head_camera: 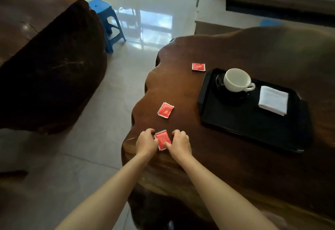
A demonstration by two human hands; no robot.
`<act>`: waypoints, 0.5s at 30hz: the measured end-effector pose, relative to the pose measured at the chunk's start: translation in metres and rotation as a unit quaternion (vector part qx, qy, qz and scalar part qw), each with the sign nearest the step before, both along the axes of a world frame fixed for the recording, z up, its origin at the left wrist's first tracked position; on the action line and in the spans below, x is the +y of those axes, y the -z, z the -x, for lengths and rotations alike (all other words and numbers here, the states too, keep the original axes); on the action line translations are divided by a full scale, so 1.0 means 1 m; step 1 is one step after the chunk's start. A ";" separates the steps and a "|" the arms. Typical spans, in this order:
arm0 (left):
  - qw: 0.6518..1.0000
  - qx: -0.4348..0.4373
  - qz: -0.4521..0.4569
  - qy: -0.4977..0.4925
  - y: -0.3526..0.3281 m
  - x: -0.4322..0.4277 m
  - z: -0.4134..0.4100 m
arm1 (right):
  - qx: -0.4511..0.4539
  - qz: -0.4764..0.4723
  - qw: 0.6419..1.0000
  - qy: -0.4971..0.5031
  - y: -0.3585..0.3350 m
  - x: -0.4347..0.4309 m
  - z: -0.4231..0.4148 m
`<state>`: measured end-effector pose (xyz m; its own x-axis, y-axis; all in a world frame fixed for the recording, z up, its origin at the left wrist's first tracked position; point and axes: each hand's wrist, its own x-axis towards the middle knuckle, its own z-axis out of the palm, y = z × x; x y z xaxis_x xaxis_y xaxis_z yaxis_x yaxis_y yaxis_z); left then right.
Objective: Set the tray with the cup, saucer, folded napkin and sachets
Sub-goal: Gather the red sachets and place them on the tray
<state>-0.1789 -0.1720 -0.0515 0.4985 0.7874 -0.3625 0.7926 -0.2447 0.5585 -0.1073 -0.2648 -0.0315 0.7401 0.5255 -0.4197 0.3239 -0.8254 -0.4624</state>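
White cup (236, 79) on saucer (230, 94) beside folded napkin (273, 100), tray (244, 121).

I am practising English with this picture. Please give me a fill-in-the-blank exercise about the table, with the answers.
1. The white cup stands on a dark saucer inside the black ____.
2. The number of red sachets on the wooden table is ____.
3. Both hands touch the sachet that lies ____ to the person.
4. The folded napkin is ____ in colour.

Answers: tray; three; nearest; white
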 end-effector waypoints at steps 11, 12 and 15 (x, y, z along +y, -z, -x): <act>0.996 -0.056 0.058 0.036 0.004 0.018 -0.004 | 0.068 -0.079 0.992 0.065 0.020 0.009 0.002; 0.993 -0.085 0.072 0.041 0.003 0.019 -0.003 | 0.091 -0.111 0.987 0.079 0.019 0.007 -0.002; 0.971 -0.162 0.173 0.030 -0.005 0.028 -0.005 | 0.173 -0.178 0.963 0.104 0.011 0.004 -0.015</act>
